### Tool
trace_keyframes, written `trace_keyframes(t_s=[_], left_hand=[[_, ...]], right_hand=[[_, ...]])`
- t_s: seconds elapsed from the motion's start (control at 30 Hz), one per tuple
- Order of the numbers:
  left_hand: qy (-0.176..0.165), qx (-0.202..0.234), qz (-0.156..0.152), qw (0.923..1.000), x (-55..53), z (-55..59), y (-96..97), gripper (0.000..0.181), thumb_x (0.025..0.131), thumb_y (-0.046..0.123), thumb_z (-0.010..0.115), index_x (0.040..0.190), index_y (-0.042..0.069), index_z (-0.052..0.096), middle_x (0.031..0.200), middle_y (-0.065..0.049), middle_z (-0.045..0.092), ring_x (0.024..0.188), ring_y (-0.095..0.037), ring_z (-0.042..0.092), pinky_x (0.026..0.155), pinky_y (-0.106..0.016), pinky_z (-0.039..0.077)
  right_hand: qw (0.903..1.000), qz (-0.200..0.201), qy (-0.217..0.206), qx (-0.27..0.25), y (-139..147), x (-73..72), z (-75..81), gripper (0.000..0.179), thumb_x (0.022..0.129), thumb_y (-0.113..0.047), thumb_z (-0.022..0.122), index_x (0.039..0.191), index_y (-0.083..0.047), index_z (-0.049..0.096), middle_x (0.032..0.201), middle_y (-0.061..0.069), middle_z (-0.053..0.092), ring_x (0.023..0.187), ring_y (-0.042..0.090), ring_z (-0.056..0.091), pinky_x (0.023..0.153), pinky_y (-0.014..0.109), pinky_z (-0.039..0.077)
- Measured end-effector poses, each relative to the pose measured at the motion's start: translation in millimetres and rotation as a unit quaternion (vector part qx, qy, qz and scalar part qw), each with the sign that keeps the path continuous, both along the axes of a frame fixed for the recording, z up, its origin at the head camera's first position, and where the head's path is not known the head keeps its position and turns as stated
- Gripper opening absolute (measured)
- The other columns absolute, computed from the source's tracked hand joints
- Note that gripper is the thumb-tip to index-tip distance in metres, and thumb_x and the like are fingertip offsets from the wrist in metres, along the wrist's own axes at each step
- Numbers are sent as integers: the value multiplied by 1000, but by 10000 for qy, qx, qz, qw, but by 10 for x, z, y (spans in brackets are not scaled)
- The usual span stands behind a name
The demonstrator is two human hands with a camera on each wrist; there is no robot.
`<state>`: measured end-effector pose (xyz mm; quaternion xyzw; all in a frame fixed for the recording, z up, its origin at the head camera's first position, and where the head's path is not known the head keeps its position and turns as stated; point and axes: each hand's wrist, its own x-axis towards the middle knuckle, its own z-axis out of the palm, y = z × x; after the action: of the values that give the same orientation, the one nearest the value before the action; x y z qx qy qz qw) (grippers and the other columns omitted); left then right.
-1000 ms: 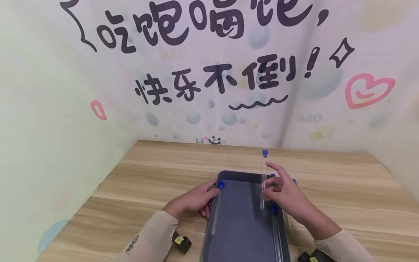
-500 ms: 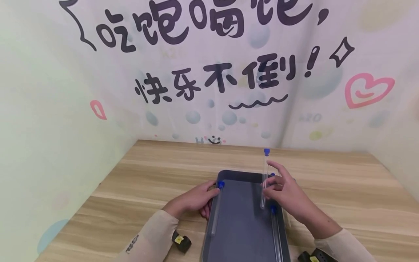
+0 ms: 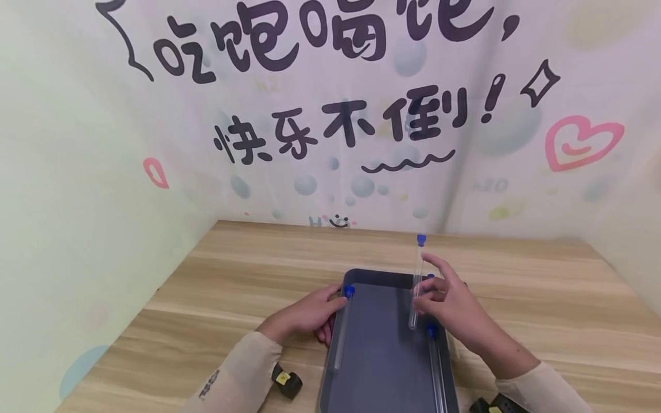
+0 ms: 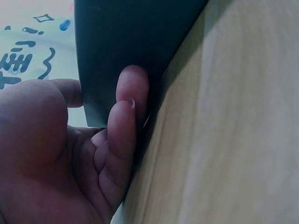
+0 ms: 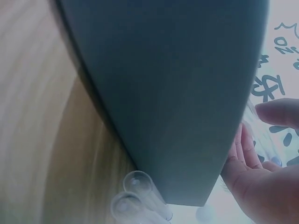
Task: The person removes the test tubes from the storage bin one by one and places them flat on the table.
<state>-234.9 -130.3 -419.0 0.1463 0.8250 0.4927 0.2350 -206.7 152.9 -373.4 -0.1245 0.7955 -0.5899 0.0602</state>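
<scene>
A dark grey tray lies on the wooden table. My left hand grips its left side, thumb at the rim and fingers against the outer wall. Over the right part of the tray, my right hand pinches a clear test tube with a blue cap, held nearly upright with its cap on top. One capped test tube lies along the tray's left side, near my left thumb. Another test tube lies along the right side, below my right hand.
Outside the tray's right wall, clear tubes lie on the table. A blue cap shows behind my right hand. A printed cloth hangs behind the table.
The held test tube and my right hand have shifted very slightly right and up. A blue cap beyond that hand is now hidden. My left hand has stayed at the tray.
</scene>
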Motion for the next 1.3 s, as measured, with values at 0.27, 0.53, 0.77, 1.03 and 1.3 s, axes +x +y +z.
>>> trace_keyframes(t_s=[0.27, 0.53, 0.77, 1.03, 1.3], left_hand=[[-8, 18, 33, 10000, 1, -1, 2, 48, 97, 40, 39, 143, 28, 29, 51, -12, 57, 40, -21, 57, 40, -34, 50], [40, -36, 37, 10000, -3, -1, -3, 49, 97, 41, 39, 143, 29, 29, 52, -12, 57, 41, -22, 58, 41, -35, 51], [-39, -34, 32, 10000, 2, -15, -4, 49, 97, 40, 39, 144, 28, 29, 52, -12, 57, 41, -22, 58, 41, -35, 51], [-3, -29, 21, 10000, -1, -24, -10, 46, 97, 40, 39, 141, 29, 32, 52, -11, 57, 41, -21, 58, 41, -34, 51], [-45, 39, 36, 10000, 1, 7, 7, 50, 97, 38, 39, 144, 27, 28, 52, -11, 57, 41, -21, 58, 40, -33, 50]], right_hand=[[9999, 149, 28, -8, -52, 30, -5, 82, 82, -7, 66, 146, -24, 16, 102, 23, 56, 78, 23, 64, 71, 33, 55], [9998, 211, 8, -73, -93, 46, -1, 84, 82, -9, 67, 146, -28, 16, 99, 20, 58, 79, 25, 66, 70, 34, 56], [9996, 240, -10, -159, -71, 42, -10, 86, 82, -7, 66, 146, -29, 13, 98, 20, 57, 78, 27, 66, 69, 35, 57], [9998, 149, -14, -143, 17, -1, 3, 87, 83, -6, 66, 147, -28, 11, 98, 20, 55, 82, 29, 65, 69, 35, 57], [9999, 133, 51, 55, 132, -59, 30, 88, 82, -5, 66, 147, -26, 10, 95, 19, 53, 78, 26, 65, 66, 36, 57]])
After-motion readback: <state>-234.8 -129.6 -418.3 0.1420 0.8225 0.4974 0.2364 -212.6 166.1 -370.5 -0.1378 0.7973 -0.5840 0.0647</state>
